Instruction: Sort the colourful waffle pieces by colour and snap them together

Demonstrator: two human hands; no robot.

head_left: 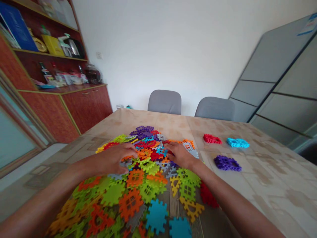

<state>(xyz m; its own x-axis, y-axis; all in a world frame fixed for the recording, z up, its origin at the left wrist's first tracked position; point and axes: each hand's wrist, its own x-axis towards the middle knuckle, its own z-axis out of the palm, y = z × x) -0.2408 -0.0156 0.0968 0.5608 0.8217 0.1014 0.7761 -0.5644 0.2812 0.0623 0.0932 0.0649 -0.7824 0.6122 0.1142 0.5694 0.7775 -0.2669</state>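
Observation:
A wide heap of interlocking plastic building pieces [135,178] in many colours, with notched edges, covers the near middle of the table. At its left side my left hand [120,157] is curved over the pieces, thumb and fingers apart, with nothing visible held. My right hand [182,154] reaches into the right side of the heap, its bent fingertips touching pieces near a red one. Thumb and forefinger look apart there, though the fingertips are slightly blurred. Purple pieces [143,132] lie at the far end. Nearest me are flat blue squares [157,216] and an orange window piece [130,205].
To the right stand separate groups of pieces: red [212,138], light blue [237,142] and purple [227,163]. A patterned cloth covers the table [267,172]. Two grey chairs [164,101] stand behind it, with a wooden cabinet [86,105] at left.

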